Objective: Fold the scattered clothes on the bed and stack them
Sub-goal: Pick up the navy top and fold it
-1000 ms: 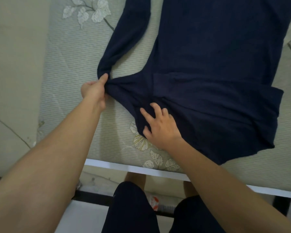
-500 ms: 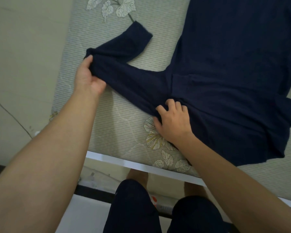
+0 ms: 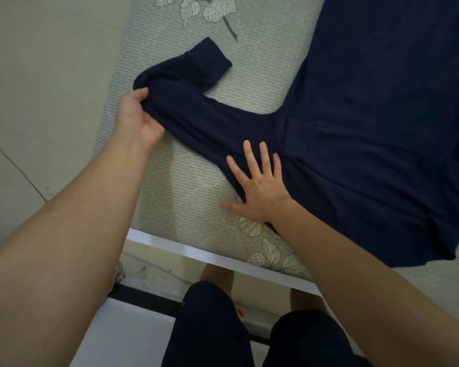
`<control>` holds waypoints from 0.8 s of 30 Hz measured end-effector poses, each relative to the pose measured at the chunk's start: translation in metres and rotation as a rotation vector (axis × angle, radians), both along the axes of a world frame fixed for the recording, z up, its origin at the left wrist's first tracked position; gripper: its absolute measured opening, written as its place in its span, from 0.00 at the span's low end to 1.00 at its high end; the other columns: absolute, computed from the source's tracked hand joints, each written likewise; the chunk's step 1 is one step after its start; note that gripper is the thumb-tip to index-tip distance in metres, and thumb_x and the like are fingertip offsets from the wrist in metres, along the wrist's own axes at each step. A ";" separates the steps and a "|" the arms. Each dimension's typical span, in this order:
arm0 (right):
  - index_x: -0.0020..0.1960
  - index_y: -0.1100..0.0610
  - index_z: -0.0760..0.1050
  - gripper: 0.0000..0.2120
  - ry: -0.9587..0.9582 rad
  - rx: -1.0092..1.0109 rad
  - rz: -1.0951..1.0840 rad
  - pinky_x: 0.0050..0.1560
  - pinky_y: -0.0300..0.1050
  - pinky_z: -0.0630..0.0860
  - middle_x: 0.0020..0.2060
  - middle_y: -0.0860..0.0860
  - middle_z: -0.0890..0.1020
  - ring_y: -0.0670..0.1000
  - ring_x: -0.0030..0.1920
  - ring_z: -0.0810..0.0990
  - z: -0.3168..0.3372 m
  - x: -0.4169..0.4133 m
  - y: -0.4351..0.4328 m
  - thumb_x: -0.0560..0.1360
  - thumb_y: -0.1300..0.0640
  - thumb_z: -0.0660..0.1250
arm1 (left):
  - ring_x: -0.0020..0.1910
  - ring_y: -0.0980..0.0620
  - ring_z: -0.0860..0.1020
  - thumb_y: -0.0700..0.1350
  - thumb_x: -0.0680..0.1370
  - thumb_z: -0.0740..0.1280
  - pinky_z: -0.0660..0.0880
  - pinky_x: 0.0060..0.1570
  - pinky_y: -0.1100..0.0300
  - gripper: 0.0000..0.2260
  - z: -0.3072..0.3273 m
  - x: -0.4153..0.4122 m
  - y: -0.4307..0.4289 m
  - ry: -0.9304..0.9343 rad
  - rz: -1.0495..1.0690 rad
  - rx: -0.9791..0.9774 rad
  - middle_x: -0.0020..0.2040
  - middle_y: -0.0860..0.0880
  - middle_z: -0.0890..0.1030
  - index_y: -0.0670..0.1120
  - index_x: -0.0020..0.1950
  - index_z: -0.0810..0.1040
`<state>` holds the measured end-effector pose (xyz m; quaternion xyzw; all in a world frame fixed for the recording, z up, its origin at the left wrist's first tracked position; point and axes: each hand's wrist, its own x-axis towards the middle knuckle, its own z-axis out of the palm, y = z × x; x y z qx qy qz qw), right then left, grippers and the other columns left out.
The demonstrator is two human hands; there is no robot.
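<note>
A dark navy long-sleeved knit top (image 3: 368, 123) lies spread on the grey striped, leaf-printed bed (image 3: 186, 186). The left hand (image 3: 137, 115) grips its doubled-back sleeve (image 3: 196, 109) at the bend, apparently to fold it inward, while the flat, open right hand (image 3: 257, 186) pins the underarm steady.

Floor (image 3: 37, 102) at left: pale beige tiles, one thin dark joint running diagonally. Mattress cover (image 3: 186, 181): grey-green, fine stripes, stitched quilting lines. Leaf print (image 3: 210, 9) at the top edge, white leaves on a dark stem; second leaf print (image 3: 270, 250) near the front edge, white and yellowish. White rail (image 3: 196, 250) runs along the front, just below the cover. Below the rail: black strip (image 3: 143, 298) on the floor, dark shorts (image 3: 210, 327), bare leg (image 3: 217, 274) above them. Small white item with a red mark (image 3: 240, 312) between the legs; identity unclear.
</note>
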<state>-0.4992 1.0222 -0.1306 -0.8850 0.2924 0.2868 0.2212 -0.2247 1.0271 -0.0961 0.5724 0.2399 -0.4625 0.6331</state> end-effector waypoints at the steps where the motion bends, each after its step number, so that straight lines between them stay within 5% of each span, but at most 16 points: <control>1: 0.79 0.44 0.29 0.52 0.018 0.013 0.012 0.75 0.68 0.33 0.74 0.56 0.22 0.65 0.74 0.23 0.002 0.001 -0.001 0.70 0.21 0.52 | 0.57 0.39 0.82 0.39 0.81 0.60 0.79 0.57 0.47 0.15 -0.001 -0.002 -0.002 0.002 0.005 -0.007 0.56 0.36 0.83 0.35 0.65 0.76; 3: 0.79 0.43 0.31 0.51 0.037 0.058 0.026 0.74 0.67 0.33 0.75 0.55 0.23 0.65 0.75 0.25 0.009 0.002 -0.009 0.71 0.22 0.56 | 0.57 0.39 0.82 0.40 0.80 0.62 0.79 0.57 0.45 0.15 0.007 -0.008 -0.011 -0.041 0.006 -0.022 0.57 0.36 0.83 0.35 0.65 0.76; 5: 0.81 0.43 0.45 0.43 -0.050 0.171 -0.096 0.77 0.63 0.40 0.80 0.53 0.36 0.62 0.79 0.35 0.018 0.002 -0.022 0.75 0.31 0.62 | 0.54 0.41 0.83 0.40 0.79 0.64 0.80 0.55 0.46 0.14 0.018 -0.018 -0.025 -0.186 -0.011 -0.035 0.55 0.38 0.83 0.36 0.62 0.76; 7: 0.75 0.46 0.69 0.25 -0.302 0.403 -0.555 0.77 0.56 0.58 0.77 0.52 0.65 0.56 0.77 0.60 0.034 0.002 -0.039 0.79 0.45 0.66 | 0.46 0.52 0.82 0.40 0.79 0.64 0.80 0.48 0.57 0.06 0.035 -0.033 -0.041 -0.487 -0.080 -0.011 0.49 0.42 0.82 0.39 0.53 0.75; 9: 0.64 0.51 0.79 0.13 -0.564 0.639 -1.206 0.64 0.50 0.76 0.61 0.51 0.82 0.53 0.62 0.80 0.055 -0.009 -0.061 0.81 0.56 0.64 | 0.41 0.63 0.76 0.41 0.80 0.62 0.75 0.47 0.63 0.03 0.059 -0.061 -0.059 -0.877 -0.217 0.018 0.46 0.49 0.77 0.41 0.52 0.72; 11: 0.64 0.51 0.75 0.12 -0.726 0.774 -1.601 0.56 0.48 0.81 0.56 0.52 0.84 0.52 0.55 0.85 0.073 -0.033 -0.083 0.83 0.57 0.59 | 0.46 0.64 0.76 0.40 0.82 0.59 0.75 0.53 0.62 0.07 0.084 -0.103 -0.073 -1.193 -0.335 -0.066 0.49 0.50 0.77 0.38 0.57 0.72; 15: 0.73 0.53 0.71 0.22 -0.970 0.868 -1.999 0.55 0.49 0.79 0.59 0.54 0.83 0.53 0.54 0.85 0.075 -0.108 -0.108 0.84 0.44 0.55 | 0.59 0.56 0.76 0.41 0.83 0.58 0.71 0.62 0.67 0.15 0.098 -0.209 -0.080 -1.480 -0.540 -0.142 0.62 0.45 0.79 0.34 0.66 0.72; 20: 0.74 0.54 0.70 0.39 -1.162 0.979 -2.147 0.61 0.55 0.75 0.60 0.58 0.80 0.57 0.58 0.81 0.062 -0.194 -0.115 0.76 0.27 0.56 | 0.76 0.48 0.63 0.59 0.82 0.59 0.63 0.73 0.46 0.26 0.034 -0.306 -0.050 -1.384 -1.721 -0.163 0.77 0.44 0.65 0.46 0.75 0.68; 22: 0.76 0.53 0.67 0.41 -1.099 0.999 -2.139 0.67 0.57 0.71 0.67 0.57 0.74 0.58 0.66 0.74 0.052 -0.217 -0.113 0.73 0.26 0.58 | 0.78 0.47 0.57 0.60 0.82 0.57 0.57 0.75 0.42 0.24 0.012 -0.321 -0.032 -1.409 -1.838 -0.104 0.79 0.45 0.62 0.49 0.74 0.71; 24: 0.78 0.53 0.64 0.42 -1.005 0.987 -2.123 0.69 0.57 0.71 0.70 0.57 0.73 0.58 0.69 0.73 0.045 -0.231 -0.110 0.73 0.28 0.63 | 0.79 0.46 0.55 0.57 0.83 0.56 0.53 0.75 0.40 0.21 0.002 -0.329 -0.022 -1.520 -1.732 -0.019 0.79 0.45 0.61 0.50 0.74 0.71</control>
